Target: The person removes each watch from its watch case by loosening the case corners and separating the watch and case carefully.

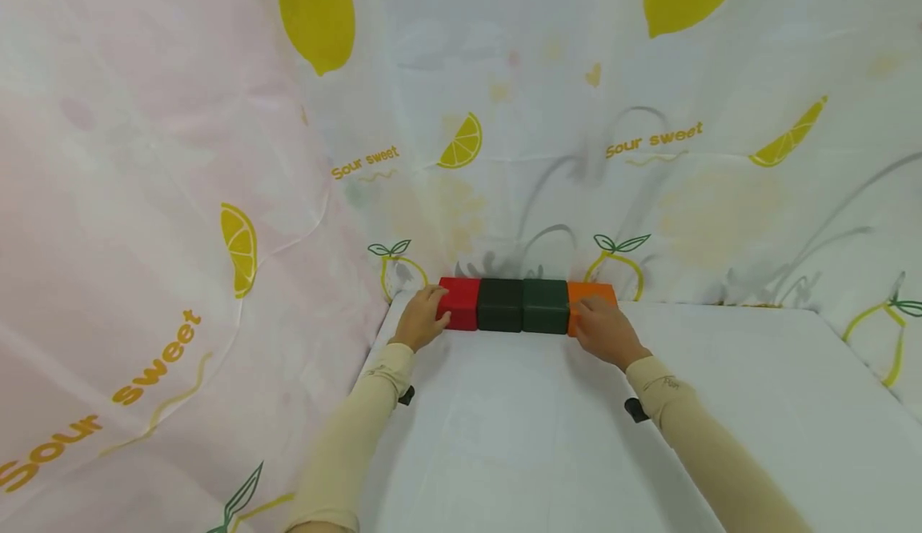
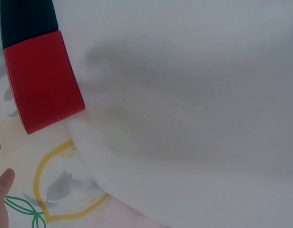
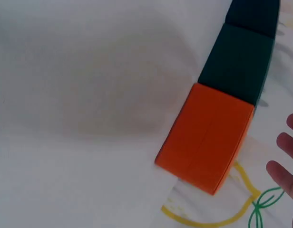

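Four-sided blocks stand side by side in a row at the table's far edge: red (image 1: 467,302), black (image 1: 500,306), dark green (image 1: 545,306) and orange (image 1: 596,291). At the red end is my left hand (image 1: 419,318); in the left wrist view its fingertips (image 2: 5,180) show apart from the red block (image 2: 45,83). My right hand (image 1: 607,331) overlaps the orange block in the head view. From the right wrist, its spread fingers (image 3: 283,178) appear beside the orange block (image 3: 206,137) with a gap between. Neither hand visibly grips anything.
The white table top (image 1: 497,437) spreads in front of the row. Behind it hangs a lemon-printed cloth (image 1: 519,133), close to the blocks' backs, and a pinkish cloth (image 1: 130,197) borders the left side. Dark wrist devices (image 1: 637,410) sit under both cuffs.
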